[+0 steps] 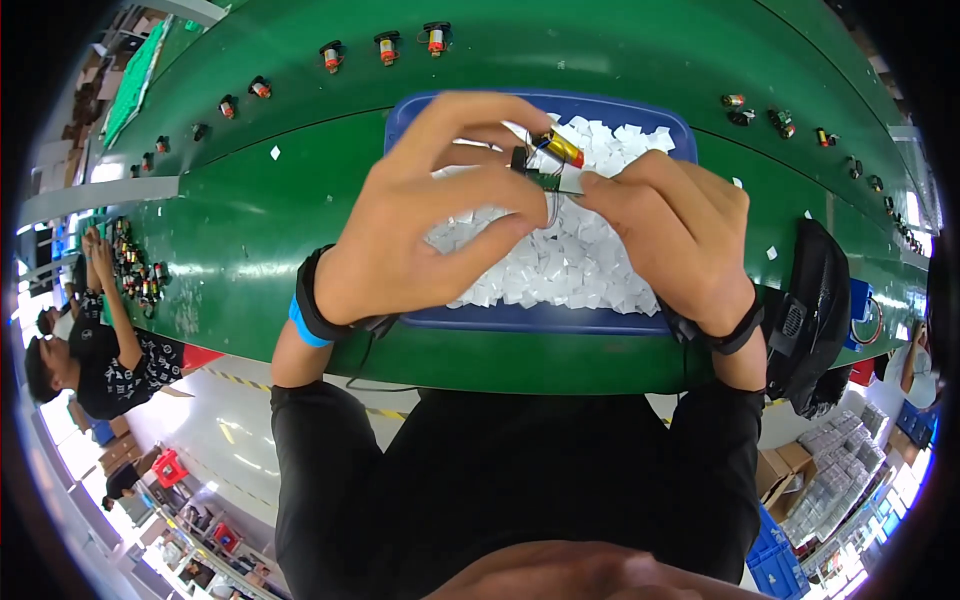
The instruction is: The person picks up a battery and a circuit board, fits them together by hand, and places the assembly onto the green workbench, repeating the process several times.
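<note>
My left hand (420,225) is closed around a small green circuit board (543,181), its fingers curled above and its thumb below. A gold and red cylindrical battery (563,149) hangs on to the board by thin wires, and a black part sits beside it. Thumb and fingers of my right hand (680,225) pinch a small white piece (571,180) against the board's right end. Both hands are over a blue tray (540,318) heaped with small white pieces (590,255), which look like paper or film.
Battery-and-board units such as this one (435,40) stand spaced along the green table (230,240). More units (135,265) are clustered at the left near a co-worker (100,365). A black bag (812,310) lies to the right of the tray. Cables run from my wristbands.
</note>
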`<control>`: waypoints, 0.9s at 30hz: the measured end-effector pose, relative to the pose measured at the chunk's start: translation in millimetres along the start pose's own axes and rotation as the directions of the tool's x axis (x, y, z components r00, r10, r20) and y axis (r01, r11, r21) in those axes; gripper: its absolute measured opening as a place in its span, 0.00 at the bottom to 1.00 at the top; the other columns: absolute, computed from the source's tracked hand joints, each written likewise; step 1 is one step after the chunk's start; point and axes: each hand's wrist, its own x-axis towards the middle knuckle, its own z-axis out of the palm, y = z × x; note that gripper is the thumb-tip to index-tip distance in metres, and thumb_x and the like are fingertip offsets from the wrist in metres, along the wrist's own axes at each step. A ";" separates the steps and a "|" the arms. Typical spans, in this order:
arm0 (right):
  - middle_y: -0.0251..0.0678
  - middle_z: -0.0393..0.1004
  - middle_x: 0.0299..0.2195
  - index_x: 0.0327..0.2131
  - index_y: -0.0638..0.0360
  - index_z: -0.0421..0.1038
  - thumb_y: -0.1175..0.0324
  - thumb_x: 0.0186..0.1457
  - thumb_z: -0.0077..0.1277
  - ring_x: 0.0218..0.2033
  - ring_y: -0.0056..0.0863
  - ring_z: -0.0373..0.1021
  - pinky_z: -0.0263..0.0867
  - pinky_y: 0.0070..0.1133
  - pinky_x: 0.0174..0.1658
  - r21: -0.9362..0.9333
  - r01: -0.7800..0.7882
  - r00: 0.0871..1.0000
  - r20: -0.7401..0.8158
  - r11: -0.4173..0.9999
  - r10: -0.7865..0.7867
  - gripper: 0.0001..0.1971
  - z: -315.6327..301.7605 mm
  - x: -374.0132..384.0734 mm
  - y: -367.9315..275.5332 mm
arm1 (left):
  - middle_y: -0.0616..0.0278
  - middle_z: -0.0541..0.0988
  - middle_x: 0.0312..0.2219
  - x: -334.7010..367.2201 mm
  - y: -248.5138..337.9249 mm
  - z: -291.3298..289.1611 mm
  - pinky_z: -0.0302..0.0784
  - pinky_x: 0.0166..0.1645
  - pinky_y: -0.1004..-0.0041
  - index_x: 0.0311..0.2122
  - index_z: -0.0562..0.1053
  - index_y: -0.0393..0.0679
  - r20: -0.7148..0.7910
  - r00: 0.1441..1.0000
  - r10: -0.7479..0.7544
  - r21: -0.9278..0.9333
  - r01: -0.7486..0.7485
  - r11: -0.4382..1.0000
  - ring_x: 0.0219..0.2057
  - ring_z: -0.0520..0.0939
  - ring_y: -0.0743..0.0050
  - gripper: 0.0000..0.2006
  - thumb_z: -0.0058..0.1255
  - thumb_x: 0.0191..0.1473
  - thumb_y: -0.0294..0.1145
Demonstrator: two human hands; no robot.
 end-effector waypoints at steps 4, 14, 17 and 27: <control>0.31 0.75 0.25 0.36 0.58 0.79 0.78 0.39 0.63 0.20 0.25 0.71 0.62 0.19 0.21 -0.083 0.152 0.988 -0.003 0.985 -0.152 0.15 -2.1 2.7 2.3 | 0.57 0.76 0.44 -1.8 -2.7 -8.1 0.82 0.45 0.69 0.44 0.73 0.37 -0.133 0.942 -0.310 -0.464 0.217 0.859 0.38 0.82 0.71 0.13 0.60 0.53 0.23; 0.34 0.76 0.31 0.36 0.58 0.79 0.74 0.42 0.67 0.28 0.29 0.72 0.65 0.19 0.26 0.161 -0.061 0.997 -0.046 0.985 0.069 0.14 6.2 6.5 4.8 | 0.57 0.79 0.42 -6.3 -10.9 -5.4 0.85 0.41 0.72 0.45 0.72 0.33 0.275 0.747 -0.605 -0.721 0.577 0.384 0.38 0.82 0.73 0.12 0.57 0.58 0.25; 0.34 0.76 0.33 0.35 0.59 0.78 0.75 0.43 0.67 0.32 0.29 0.72 0.66 0.19 0.28 0.179 -0.119 0.990 -0.049 0.977 0.130 0.13 5.2 7.8 5.6 | 0.57 0.79 0.40 -7.3 -9.0 0.8 0.84 0.40 0.73 0.45 0.72 0.34 0.177 0.797 -0.578 -0.695 0.517 0.500 0.37 0.82 0.74 0.12 0.58 0.57 0.25; 0.34 0.75 0.36 0.33 0.60 0.74 0.80 0.46 0.64 0.35 0.29 0.71 0.68 0.22 0.33 0.167 -0.165 0.986 0.056 0.972 0.158 0.11 12.0 5.0 2.1 | 0.63 0.80 0.35 -8.2 -0.7 7.2 0.80 0.36 0.78 0.41 0.75 0.39 0.113 0.798 -0.592 -0.458 0.571 0.682 0.35 0.82 0.80 0.12 0.63 0.53 0.27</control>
